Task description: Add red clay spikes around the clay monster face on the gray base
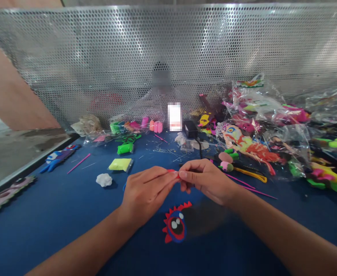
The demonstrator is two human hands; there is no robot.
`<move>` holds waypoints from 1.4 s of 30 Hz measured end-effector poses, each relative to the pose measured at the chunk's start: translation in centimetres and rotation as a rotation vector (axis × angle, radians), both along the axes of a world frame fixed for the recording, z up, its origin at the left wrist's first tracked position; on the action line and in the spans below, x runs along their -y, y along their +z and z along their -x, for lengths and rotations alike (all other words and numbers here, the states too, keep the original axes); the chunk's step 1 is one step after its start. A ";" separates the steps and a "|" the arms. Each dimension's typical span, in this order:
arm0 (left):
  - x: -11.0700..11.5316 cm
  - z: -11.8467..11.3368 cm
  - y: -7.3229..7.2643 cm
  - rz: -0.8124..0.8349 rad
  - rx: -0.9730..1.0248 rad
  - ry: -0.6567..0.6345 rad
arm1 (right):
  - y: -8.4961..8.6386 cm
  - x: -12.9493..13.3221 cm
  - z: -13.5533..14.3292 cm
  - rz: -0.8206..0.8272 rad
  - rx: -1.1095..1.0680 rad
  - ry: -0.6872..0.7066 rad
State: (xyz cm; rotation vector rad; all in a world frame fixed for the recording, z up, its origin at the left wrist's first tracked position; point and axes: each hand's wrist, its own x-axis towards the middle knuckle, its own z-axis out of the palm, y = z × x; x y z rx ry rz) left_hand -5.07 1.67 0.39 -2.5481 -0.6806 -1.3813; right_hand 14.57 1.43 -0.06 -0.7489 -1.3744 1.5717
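My left hand (147,191) and my right hand (204,178) meet above the middle of the blue table. Between their fingertips they pinch a small piece of red modelling clay (171,171), mostly hidden by the fingers. Below them on the table lies a clay eye figure (176,225) with a blue rim, a red and black centre, white spots and red spikes along its top and left side. Left of my left hand sit a lump of white clay (104,179) and a yellow clay packet (120,165).
Pink sticks (79,163) and a green clay packet (125,148) lie to the left. Plastic bags with clay figures (244,140) crowd the right. A yellow-handled tool (251,174) lies by my right wrist. Behind stand a black adapter (190,128) and a perforated metal panel (99,57).
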 end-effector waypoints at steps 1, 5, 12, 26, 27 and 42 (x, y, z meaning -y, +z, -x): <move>0.0 0.0 0.0 0.003 -0.005 0.005 | 0.0 0.0 0.0 -0.001 0.006 0.000; -0.2 -0.1 0.0 0.000 -0.024 0.010 | -0.2 0.1 -0.1 -0.032 0.040 0.001; -0.1 0.0 -0.1 0.017 0.023 -0.002 | -0.4 0.0 -0.4 -0.053 0.024 0.049; -0.5 -0.2 -0.6 0.068 0.023 -0.007 | -0.1 -0.1 -0.6 -0.102 0.137 -0.015; -0.5 -0.2 -0.6 0.072 0.028 -0.008 | -0.1 -0.1 -0.6 -0.101 0.138 -0.011; -0.1 -0.4 -0.2 0.135 0.114 -0.097 | -0.9 -0.4 -0.5 -0.067 0.004 0.059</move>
